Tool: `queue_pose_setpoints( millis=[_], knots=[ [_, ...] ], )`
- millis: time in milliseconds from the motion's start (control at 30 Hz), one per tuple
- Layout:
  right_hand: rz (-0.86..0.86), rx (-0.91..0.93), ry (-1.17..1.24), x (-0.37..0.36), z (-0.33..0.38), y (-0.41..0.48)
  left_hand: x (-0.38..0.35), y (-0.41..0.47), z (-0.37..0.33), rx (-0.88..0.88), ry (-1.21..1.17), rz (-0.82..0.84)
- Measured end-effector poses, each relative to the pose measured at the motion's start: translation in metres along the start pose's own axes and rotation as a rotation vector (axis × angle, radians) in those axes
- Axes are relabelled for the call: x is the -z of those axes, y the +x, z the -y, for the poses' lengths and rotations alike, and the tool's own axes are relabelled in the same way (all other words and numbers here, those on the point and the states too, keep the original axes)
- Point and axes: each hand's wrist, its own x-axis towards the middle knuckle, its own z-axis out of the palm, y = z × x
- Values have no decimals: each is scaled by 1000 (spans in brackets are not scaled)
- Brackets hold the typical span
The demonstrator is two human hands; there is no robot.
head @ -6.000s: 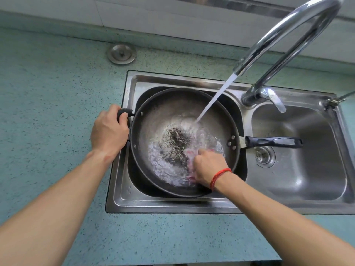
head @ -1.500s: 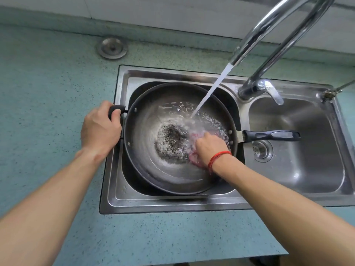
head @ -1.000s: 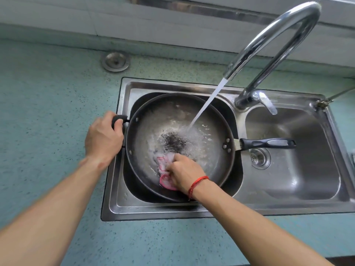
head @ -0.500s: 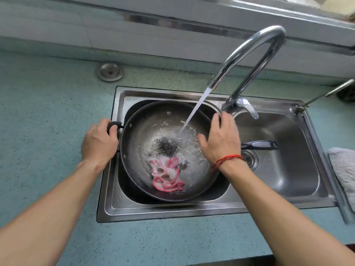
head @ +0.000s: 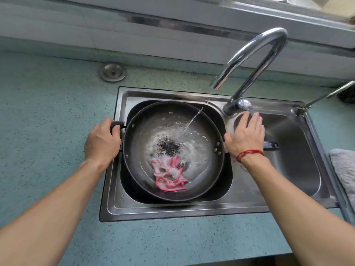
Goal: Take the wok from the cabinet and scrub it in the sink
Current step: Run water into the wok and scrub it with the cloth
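The dark wok [head: 201,166] sits in the left basin of the steel sink [head: 172,210], holding water and a black burnt patch at its centre. A pink-edged white cloth [head: 169,175] lies loose inside it near the front. My left hand [head: 101,141] grips the wok's short black side handle. My right hand [head: 245,137] is flat with straight fingers above the wok's long handle, its fingertips at the tap lever [head: 247,107]. Only a thin last trickle of water falls below the tap spout [head: 249,54].
A round steel plug [head: 112,72] is set into the teal counter behind the sink. The right basin [head: 294,150] holds nothing. A grey towel [head: 343,166] lies on the counter at the right edge. A thin metal lever [head: 326,95] sticks out at the sink's back right corner.
My right hand dropped the cloth in the wok, then moved right and up to the tap lever. The water stream has thinned to a trickle. My left hand stayed on the side handle.
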Motion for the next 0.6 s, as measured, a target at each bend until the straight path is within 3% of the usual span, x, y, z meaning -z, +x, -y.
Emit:
queue_pose_setpoints(
  millis=[100,200,367,467,600],
  knots=[
    [-62,26,14,1,5,-4,0,0,0,6,9,-4],
    [-101,302,104,-4,27,-26,-1,1,1,3,5,-1],
    [401,707,252,-34,72,-94,-2,1,3,2,-1,-6],
    [434,824,242,-53,84,-110,-2,1,3,1,-3,-10],
    [440,837,192,-69,90,-106,-1,1,2,-5,-14,-13]
  ],
)
